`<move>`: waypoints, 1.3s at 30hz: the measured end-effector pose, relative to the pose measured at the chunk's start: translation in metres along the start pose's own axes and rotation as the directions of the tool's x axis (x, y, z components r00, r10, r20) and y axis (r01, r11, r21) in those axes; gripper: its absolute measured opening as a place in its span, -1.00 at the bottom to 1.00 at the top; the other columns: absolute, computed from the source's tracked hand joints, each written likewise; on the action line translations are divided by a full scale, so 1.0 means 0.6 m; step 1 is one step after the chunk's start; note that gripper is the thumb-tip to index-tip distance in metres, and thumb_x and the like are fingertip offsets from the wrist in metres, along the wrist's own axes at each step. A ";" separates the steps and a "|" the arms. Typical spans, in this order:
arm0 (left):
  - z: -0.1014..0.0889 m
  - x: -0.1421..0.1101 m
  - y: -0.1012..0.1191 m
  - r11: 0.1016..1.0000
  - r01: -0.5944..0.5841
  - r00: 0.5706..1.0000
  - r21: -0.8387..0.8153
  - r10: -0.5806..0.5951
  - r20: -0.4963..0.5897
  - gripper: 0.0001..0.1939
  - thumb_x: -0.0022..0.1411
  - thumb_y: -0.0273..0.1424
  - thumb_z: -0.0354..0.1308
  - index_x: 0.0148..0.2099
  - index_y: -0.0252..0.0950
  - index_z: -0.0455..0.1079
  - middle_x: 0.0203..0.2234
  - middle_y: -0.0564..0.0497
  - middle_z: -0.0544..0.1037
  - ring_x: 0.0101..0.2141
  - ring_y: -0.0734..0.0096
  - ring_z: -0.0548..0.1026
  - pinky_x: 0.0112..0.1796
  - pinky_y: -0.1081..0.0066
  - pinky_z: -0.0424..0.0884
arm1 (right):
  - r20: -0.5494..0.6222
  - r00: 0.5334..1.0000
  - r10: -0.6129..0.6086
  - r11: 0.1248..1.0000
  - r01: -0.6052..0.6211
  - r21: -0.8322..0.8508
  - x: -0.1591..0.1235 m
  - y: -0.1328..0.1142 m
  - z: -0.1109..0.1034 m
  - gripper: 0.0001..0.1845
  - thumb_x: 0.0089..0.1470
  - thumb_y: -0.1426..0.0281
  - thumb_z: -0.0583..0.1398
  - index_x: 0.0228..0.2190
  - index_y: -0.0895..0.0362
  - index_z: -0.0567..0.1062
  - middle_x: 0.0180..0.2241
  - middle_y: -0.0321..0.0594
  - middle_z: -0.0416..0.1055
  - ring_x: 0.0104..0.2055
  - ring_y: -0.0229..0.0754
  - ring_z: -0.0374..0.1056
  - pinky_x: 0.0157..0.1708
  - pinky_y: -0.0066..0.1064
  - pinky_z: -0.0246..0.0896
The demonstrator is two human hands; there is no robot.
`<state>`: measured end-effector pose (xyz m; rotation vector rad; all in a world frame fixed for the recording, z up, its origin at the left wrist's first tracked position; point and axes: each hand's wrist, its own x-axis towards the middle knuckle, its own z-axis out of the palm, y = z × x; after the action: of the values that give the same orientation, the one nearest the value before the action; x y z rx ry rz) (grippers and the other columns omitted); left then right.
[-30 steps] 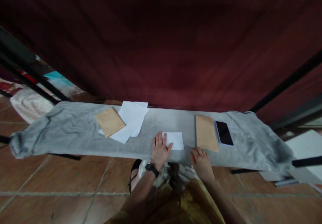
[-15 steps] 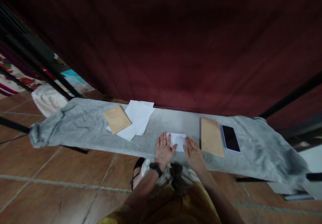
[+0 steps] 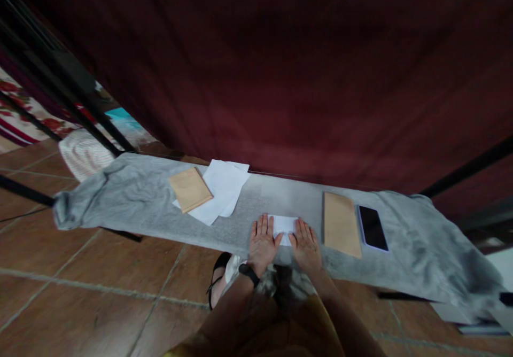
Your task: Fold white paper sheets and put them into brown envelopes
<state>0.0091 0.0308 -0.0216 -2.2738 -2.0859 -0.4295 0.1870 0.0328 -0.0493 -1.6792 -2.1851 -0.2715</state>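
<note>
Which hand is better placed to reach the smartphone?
Probably the right hand: it rests at the right edge of the small white paper, nearer the smartphone; the left hand, at the left edge, is farther.

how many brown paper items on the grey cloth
2: the left brown item partly on white sheets, the right brown item beside the phone; more may be stacked underneath.

Head-worn view; faces forward, down over grey cloth [image 3: 276,194]
</note>
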 end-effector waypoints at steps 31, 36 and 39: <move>-0.015 -0.016 0.006 0.983 -0.181 0.982 -0.011 0.181 0.060 -0.32 0.47 -0.09 -0.12 0.48 -0.34 -0.01 0.43 -0.22 0.08 0.41 0.14 0.06 0.36 0.07 0.01 | 0.038 0.998 0.043 0.996 -0.046 0.077 0.000 -0.001 -0.029 -0.40 0.39 0.33 -0.10 0.34 0.33 0.16 0.35 0.22 0.16 0.37 0.11 0.12 0.29 0.10 0.01; -0.019 -0.019 -0.005 0.984 -0.173 0.982 -0.034 0.175 0.072 -0.31 0.45 -0.04 -0.08 0.48 -0.23 0.01 0.44 -0.19 0.06 0.40 0.08 0.08 0.36 0.03 0.00 | 0.020 0.999 0.039 0.997 -0.040 0.060 -0.002 0.001 -0.028 -0.40 0.40 0.31 -0.12 0.34 0.34 0.18 0.34 0.23 0.17 0.37 0.11 0.12 0.31 0.08 -0.01; -0.018 -0.020 -0.005 0.985 -0.170 0.982 -0.029 0.172 0.075 -0.31 0.45 -0.04 -0.08 0.48 -0.21 0.01 0.45 -0.18 0.05 0.41 0.06 0.07 0.36 0.02 -0.02 | 0.033 0.999 0.030 0.998 -0.032 0.053 -0.004 0.004 -0.027 -0.40 0.40 0.32 -0.10 0.34 0.33 0.18 0.35 0.23 0.16 0.36 0.10 0.14 0.31 0.08 -0.02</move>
<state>0.0034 0.0174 -0.0143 -2.4947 -1.9046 -0.3649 0.1924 0.0254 -0.0356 -1.6981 -2.1676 -0.1764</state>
